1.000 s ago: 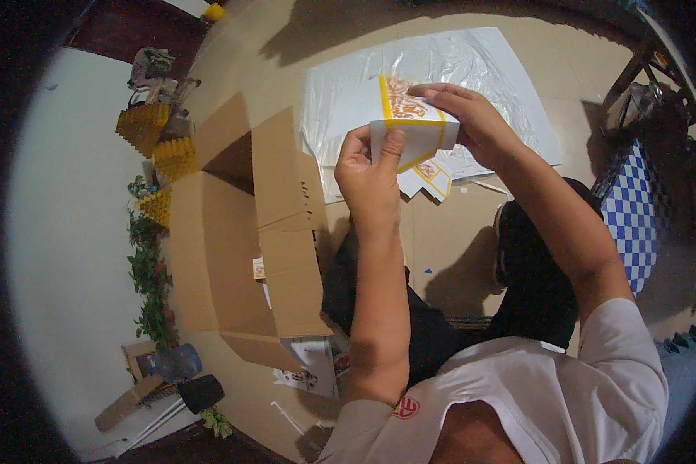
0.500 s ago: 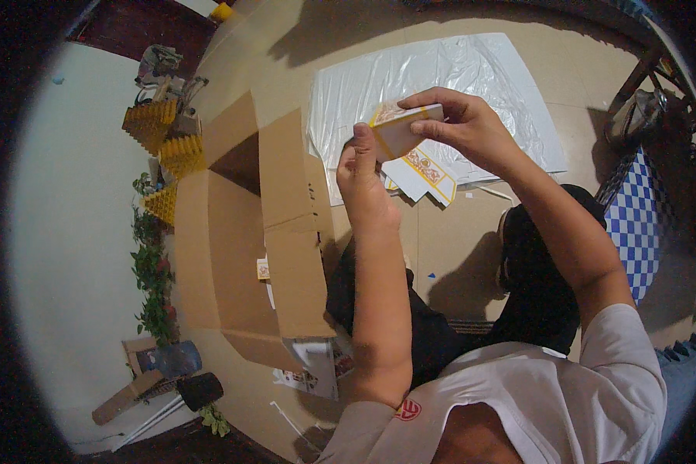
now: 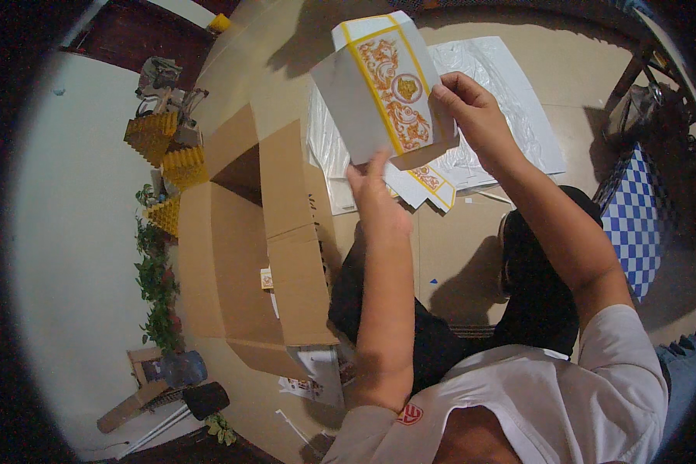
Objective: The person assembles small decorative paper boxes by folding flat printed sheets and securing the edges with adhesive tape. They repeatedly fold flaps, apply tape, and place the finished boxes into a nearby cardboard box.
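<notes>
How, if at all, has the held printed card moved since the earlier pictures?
Yes, the held printed card moved up and left in the view, against the white sheet below; its top now passes that sheet's far edge.

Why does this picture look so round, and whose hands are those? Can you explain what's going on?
There's no robot here, just a person's two bare hands. A wide camera on the person's head looks down, so straight edges bend. The right hand holds a white card piece with yellow lines and orange swirls, by its right side. The left hand is at its lower edge; I can't tell if it grips. On the floor lies white sheeting with shiny clear plastic, and near it another yellow-edged piece. The big thing on the left is an open cardboard box.
</notes>
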Motion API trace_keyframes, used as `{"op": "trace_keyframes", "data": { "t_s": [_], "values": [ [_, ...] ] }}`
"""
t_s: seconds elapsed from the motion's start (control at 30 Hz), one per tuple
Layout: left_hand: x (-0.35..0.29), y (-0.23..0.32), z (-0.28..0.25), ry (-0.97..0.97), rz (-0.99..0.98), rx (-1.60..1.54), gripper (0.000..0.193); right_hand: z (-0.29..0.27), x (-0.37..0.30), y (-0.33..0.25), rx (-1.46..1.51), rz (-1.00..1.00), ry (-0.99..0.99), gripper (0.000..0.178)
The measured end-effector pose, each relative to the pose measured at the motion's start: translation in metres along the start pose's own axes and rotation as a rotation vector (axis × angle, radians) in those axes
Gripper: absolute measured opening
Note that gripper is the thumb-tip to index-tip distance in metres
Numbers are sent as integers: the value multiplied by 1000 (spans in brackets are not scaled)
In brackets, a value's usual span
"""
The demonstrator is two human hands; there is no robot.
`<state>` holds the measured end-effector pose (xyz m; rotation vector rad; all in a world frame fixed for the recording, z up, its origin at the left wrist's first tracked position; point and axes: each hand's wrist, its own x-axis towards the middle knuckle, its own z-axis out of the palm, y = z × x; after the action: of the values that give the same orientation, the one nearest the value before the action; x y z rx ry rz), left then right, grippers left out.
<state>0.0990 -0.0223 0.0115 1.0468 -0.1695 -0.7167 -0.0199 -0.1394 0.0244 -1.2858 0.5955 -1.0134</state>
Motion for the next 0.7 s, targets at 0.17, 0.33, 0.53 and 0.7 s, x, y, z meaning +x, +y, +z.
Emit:
{"op": "trace_keyframes", "data": {
  "t_s": [0.17, 0.33, 0.53, 0.7],
  "values": [
    [10, 25, -10, 34, 199, -48, 51, -3, -3, -2, -180, -103, -118, 22],
    [18, 48, -25, -226, 279, 184, 58, 1, -11, -4, -187, -8, -461, 18],
    [14, 74, -39, -292, 255, 207, 58, -1, -11, -4, -224, 74, -653, 17],
    [2, 71, -37, -334, 179, 239, 39, 6, -15, -8, -112, 60, -622, 27]
  ]
}}
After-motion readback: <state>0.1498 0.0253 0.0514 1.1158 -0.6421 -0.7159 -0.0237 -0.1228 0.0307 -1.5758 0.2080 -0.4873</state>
